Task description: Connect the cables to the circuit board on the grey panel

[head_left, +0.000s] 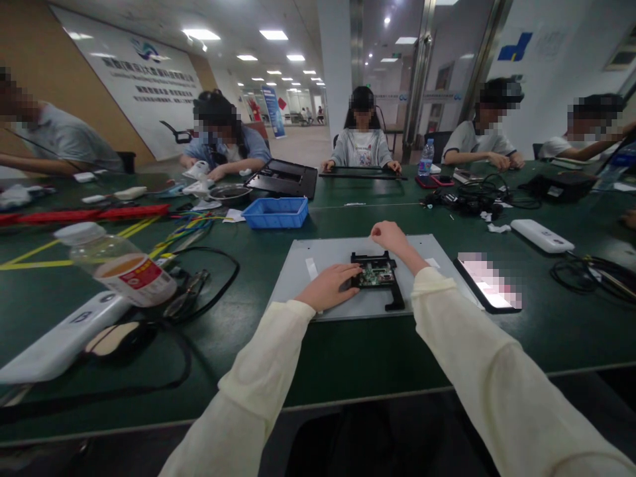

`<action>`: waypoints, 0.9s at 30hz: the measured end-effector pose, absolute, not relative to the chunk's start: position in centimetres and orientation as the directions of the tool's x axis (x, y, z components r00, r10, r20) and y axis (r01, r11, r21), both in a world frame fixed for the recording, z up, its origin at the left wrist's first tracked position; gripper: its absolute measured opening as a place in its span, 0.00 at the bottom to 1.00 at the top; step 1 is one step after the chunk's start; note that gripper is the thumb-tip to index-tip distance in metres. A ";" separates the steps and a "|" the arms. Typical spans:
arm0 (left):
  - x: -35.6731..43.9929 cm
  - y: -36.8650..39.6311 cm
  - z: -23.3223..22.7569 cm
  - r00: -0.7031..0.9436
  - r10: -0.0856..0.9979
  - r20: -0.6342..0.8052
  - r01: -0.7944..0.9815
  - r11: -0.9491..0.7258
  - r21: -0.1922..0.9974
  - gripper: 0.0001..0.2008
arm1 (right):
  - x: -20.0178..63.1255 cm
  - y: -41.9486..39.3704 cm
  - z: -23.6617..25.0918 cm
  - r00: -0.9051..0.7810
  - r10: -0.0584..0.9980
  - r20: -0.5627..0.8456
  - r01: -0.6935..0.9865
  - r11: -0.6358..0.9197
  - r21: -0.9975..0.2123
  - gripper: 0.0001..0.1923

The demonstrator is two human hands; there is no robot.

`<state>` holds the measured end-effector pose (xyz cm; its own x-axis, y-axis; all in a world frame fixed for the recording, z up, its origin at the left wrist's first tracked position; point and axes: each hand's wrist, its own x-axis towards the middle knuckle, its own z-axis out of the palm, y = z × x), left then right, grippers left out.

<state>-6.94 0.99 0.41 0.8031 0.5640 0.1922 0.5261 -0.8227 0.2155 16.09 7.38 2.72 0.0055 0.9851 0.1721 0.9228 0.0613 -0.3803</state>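
Observation:
A grey metal panel [342, 252] lies flat on the green table [348, 351] in front of me. On it sits a black bracket [392, 291] with a small green circuit board [373, 273] in it. My left hand [330, 286] rests on the panel with its fingers on the left edge of the board. My right hand [392, 236] is curled into a fist just above the far end of the bracket. I cannot tell whether it grips a small tool. Both arms wear cream sleeves.
A phone [487, 283] lies right of the panel. A blue bin [275, 212] stands behind it. A tilted bottle [119, 262], black cables [199, 291] and a white device [59, 341] are at left. A white box [541, 235] and cables are at right. Several people sit around the table.

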 end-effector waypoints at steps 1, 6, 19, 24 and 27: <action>-6.9 0.9 0.5 0.802 0.568 0.186 0.531 -0.819 0.215 0.25 | 17.2 7.2 2.7 0.030 0.985 0.170 0.918 0.040 -0.394 0.12; -7.0 0.7 0.8 0.792 0.588 0.164 0.548 -0.803 0.232 0.25 | 22.5 5.5 1.2 0.071 0.987 0.143 0.902 -0.002 -0.431 0.10; -7.2 0.5 1.9 0.724 0.639 0.260 0.580 -0.767 0.274 0.29 | 25.1 0.6 -2.5 0.018 0.935 0.354 0.901 0.138 -0.411 0.14; -8.1 1.6 1.8 0.579 0.725 0.372 0.732 -0.664 0.153 0.29 | 24.2 -0.4 -2.4 0.007 0.895 0.446 0.874 0.211 -0.438 0.13; -8.8 2.6 1.0 0.523 0.769 0.368 0.809 -0.584 0.071 0.29 | 23.6 -0.6 -2.2 0.002 0.894 0.448 0.861 0.226 -0.455 0.12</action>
<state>-8.85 2.58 1.00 0.5229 0.7690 0.3677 0.8088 -0.5838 0.0706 23.61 -0.63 -2.24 0.0019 0.8939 0.4483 0.8611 0.2265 -0.4553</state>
